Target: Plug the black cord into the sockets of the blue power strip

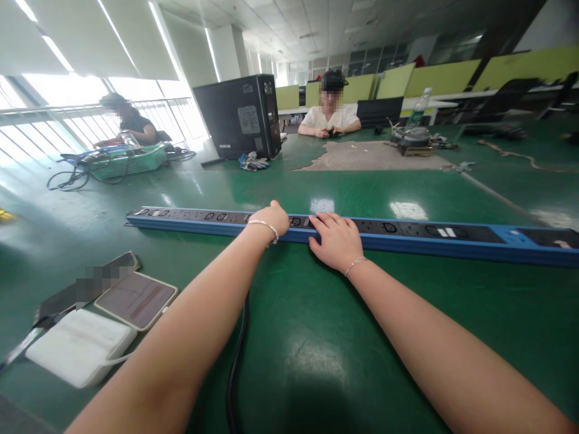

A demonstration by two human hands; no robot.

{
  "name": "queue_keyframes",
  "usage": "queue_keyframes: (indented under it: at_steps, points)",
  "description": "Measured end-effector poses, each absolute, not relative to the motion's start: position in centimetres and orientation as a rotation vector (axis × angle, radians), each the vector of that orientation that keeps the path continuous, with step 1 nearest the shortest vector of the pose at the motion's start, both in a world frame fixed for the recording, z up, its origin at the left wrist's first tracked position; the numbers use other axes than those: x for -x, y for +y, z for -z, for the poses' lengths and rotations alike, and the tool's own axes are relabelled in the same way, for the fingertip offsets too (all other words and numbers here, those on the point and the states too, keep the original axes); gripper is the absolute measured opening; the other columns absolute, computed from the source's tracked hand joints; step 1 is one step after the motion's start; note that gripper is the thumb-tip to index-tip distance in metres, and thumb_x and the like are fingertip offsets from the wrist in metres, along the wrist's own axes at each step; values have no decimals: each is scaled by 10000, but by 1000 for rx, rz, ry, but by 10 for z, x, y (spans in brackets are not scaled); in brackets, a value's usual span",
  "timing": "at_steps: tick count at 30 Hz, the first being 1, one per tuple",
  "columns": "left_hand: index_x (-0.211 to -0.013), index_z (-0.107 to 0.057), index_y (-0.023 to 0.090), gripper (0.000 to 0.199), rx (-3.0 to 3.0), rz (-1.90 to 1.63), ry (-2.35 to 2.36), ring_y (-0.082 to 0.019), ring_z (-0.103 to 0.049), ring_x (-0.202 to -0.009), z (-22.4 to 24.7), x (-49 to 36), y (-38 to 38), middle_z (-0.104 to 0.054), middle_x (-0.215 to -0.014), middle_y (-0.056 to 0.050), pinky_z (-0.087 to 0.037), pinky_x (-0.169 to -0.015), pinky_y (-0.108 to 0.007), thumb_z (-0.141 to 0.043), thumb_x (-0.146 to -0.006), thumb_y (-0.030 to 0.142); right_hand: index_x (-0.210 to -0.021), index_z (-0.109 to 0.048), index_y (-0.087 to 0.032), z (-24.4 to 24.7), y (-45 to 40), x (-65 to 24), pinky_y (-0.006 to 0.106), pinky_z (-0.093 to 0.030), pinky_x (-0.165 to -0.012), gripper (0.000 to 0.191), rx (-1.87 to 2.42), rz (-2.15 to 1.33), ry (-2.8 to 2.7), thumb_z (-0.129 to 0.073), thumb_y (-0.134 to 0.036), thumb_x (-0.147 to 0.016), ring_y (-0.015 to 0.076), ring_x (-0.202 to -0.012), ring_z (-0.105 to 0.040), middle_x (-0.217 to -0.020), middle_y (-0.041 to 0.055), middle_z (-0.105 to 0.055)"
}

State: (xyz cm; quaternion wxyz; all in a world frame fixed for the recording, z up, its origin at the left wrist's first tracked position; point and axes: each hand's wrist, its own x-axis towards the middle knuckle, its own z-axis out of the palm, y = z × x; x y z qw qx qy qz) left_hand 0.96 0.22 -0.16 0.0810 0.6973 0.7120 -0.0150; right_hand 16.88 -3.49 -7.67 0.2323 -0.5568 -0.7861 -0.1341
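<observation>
Both hands are working from the head view, set slightly apart on a long blue power strip (384,242) that is lying across the green table (298,386). The left hand (271,218), near the centre of the view, is curling into a loose fist against the strip, thumb uppermost; its fingertips are hiding, so whether it is gripping cannot be told. The right hand (338,241), at four o'clock from the left one, is spreading its fingers over the black socket face, palm down, with the thumb resting by the near edge. Each wrist is wearing a thin bracelet.

The strip's long axis is running from nine o'clock to just past three, its sockets facing up; the end with the plain blue section is pointing to three o'clock. White labels are showing on the face toward three o'clock, but their print is staying too small to read.

At eight o'clock a white block (81,346) and a pale-edged slab (136,300) are lying side by side, and a black cable (236,361) is trailing between six and seven. At eleven a black computer case (233,123) is standing upright, bearing stickers too small to read, with gloves (253,161) lying at its foot. Toward ten a green basket (147,161) is holding cables. Near one o'clock a person (312,120) in a light top is handling a small dark object.
</observation>
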Motion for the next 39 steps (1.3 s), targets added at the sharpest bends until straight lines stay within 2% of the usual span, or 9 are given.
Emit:
queue_keyframes:
  at_steps: [3, 4, 6, 9, 13, 18, 25, 33, 39]
  points:
    - [-1098, -548, 96, 492, -2084, -2, 1958, -201, -671, -741, 1, 3, 5, -693, -919, -149, -474, -704, -282, -213, -908, 402, -1266, -516, -215, 76, -36, -168, 422, -280, -976, 466, 1532, 372, -2157, -450, -354, -826, 255, -1203, -414, -1331, 66, -504]
    - [-1046, -591, 117, 525, -2087, -55, 1928, -193, -666, -730, 2, 9, 7, -701, -881, -126, -473, -700, -276, -178, -913, 412, -1267, -515, -215, 75, -36, -168, 421, -278, -979, 467, 1538, 376, -2158, -451, -354, -826, 253, -1206, -411, -1332, 64, -504]
    - [-960, -654, 159, 551, -2117, -228, 1947, -194, -653, -827, 7, 23, 11, -704, -903, -101, -462, -737, -268, -164, -913, 407, -1274, -508, -212, 75, -37, -168, 421, -276, -984, 469, 1552, 390, -2169, -448, -355, -831, 252, -1214, -405, -1337, 63, -498]
    - [-954, -690, 211, 506, -2231, -472, 1969, -198, -600, -985, 21, 38, 17, -686, -1022, -77, -436, -822, -276, -217, -904, 383, -1291, -490, -196, 74, -39, -168, 423, -275, -988, 480, 1563, 411, -2203, -435, -354, -842, 258, -1226, -394, -1354, 69, -480]
    - [-979, -688, 225, 467, -2397, -610, 1895, -165, -560, -1050, 40, 42, 16, -662, -1095, -43, -392, -906, -258, -243, -909, 347, -1321, -456, -179, 73, -39, -166, 417, -273, -999, 492, 1538, 419, -2235, -417, -337, -857, 256, -1237, -389, -1377, 72, -453]
    - [-974, -660, 224, 452, -2357, -663, 2112, -178, -595, -976, 53, 33, 8, -679, -1039, -44, -402, -865, -274, -226, -923, 340, -1355, -408, -171, 69, -39, -151, 364, -295, -997, 494, 1444, 343, -2261, -372, -311, -883, 209, -1226, -414, -1399, 67, -426]
    - [-1085, -602, 272, 343, -2257, -723, 2148, -178, -602, -991, 52, 30, 8, -687, -1029, -30, -393, -852, -277, -342, -867, 224, -1375, -357, -222, 65, -33, -106, 331, -317, -964, 501, 1458, 282, -2186, -358, -364, -895, 175, -1208, -436, -1379, 36, -457]
    - [-1078, -598, 270, 338, -2221, -744, 2134, -188, -619, -952, 51, 31, 9, -699, -983, -36, -405, -816, -284, -372, -834, 212, -1231, -466, -198, 61, -20, -84, 338, -333, -876, 388, 1632, 264, -2093, -356, -333, -884, 209, -1027, -548, -1160, 89, -619]
    - [-1018, -632, 270, 330, -2223, -733, 2115, -185, -619, -938, 50, 31, 8, -700, -964, -33, -406, -808, -284, -367, -832, 208, -1216, -471, -189, 60, -20, -79, 329, -332, -874, 376, 1655, 269, -2103, -359, -279, -869, 209, -996, -558, -1118, 102, -631]
